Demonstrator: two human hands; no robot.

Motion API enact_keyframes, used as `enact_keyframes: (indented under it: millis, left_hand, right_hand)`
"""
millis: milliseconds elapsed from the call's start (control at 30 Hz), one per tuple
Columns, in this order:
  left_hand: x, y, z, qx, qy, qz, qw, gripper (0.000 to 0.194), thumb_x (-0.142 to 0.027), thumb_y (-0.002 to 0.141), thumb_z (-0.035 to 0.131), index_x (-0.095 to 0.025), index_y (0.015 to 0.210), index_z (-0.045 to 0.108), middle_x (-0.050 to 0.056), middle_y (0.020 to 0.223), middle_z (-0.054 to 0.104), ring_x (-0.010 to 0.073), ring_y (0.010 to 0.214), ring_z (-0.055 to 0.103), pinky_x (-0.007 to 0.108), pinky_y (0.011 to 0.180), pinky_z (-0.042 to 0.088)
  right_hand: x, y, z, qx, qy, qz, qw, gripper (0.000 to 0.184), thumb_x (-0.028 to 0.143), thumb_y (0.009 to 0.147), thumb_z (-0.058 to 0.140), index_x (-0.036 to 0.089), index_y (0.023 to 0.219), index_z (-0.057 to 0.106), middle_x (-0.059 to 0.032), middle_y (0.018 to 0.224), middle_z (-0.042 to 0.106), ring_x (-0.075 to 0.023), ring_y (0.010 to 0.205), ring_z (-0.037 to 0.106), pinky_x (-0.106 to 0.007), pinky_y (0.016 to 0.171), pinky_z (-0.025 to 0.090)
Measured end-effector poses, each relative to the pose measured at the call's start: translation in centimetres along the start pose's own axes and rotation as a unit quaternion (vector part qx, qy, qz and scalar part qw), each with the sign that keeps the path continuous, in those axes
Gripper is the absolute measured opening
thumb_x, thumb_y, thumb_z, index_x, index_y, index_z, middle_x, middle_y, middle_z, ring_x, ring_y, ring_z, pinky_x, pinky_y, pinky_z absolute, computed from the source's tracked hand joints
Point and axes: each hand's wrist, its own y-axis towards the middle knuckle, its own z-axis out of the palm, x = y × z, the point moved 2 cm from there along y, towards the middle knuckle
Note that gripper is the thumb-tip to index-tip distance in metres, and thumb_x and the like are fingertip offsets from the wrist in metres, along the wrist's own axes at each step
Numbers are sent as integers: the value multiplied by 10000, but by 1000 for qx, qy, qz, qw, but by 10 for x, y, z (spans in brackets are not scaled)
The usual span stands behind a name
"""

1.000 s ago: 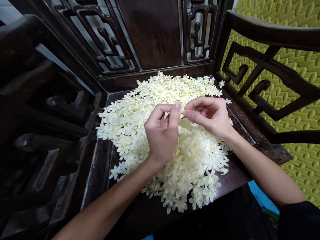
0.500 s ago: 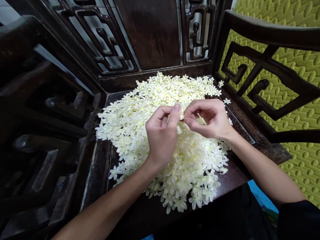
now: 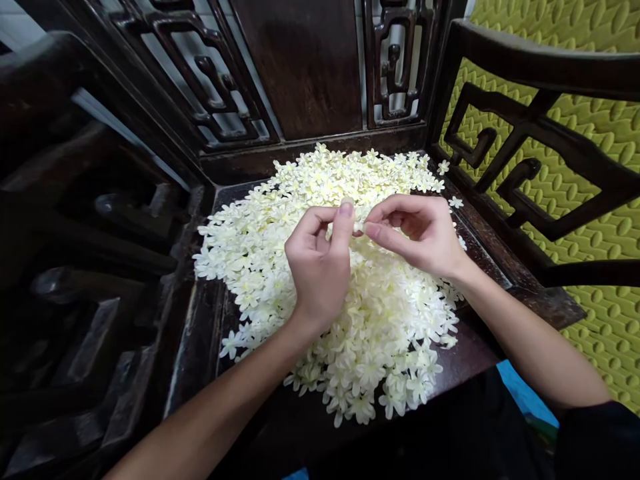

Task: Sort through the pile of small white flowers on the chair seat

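Note:
A broad heap of small cream-white artificial-looking flowers (image 3: 250, 247) covers much of a dark wooden seat (image 3: 465, 347). Above the middle of the heap my two hands meet. My left hand (image 3: 323, 260) is closed, thumb up, in a pinch. My right hand (image 3: 420, 233) pinches with thumb and index finger close to the left fingertips. Between them shows a small white flower (image 3: 359, 227), mostly covered by the fingers. Both hands appear to grip it; its exact shape is too small to make out.
Behind the heap rises a dark wooden chair back (image 3: 310, 67) with carved openwork. A carved armrest (image 3: 550, 147) stands on the right, another (image 3: 100, 213) on the left. Yellow-green textured cushioning (image 3: 600, 333) lies beyond the right armrest. Loose flowers (image 3: 455, 202) lie near the seat's right edge.
My left hand has shifted slightly left. The right thumb and index finger have closed in a flatter pinch near the left fingertips. The heap looks the same.

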Motion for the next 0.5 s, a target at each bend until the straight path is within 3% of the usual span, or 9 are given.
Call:
enact_keyframes:
  millis: [167, 500]
  left_hand:
    - [-8, -3, 0, 4, 44, 55, 997, 252, -390, 955, 665, -211, 779, 646, -4, 732, 629, 121, 690, 586, 275, 671, 493]
    - [-8, -4, 0, 7, 54, 53, 997, 260, -414, 957, 656, -218, 787, 655, 2, 748, 654, 130, 705, 601, 282, 671, 498]
  right_hand:
    - [2, 1, 3, -31, 62, 12, 997, 219, 275, 742, 885, 148, 874, 765, -28, 841, 752, -115, 724, 654, -253, 674, 547]
    - [0, -1, 2, -32, 68, 22, 997, 255, 307, 726, 899, 149, 882, 773, -31, 835, 751, -122, 720, 663, -262, 679, 556]
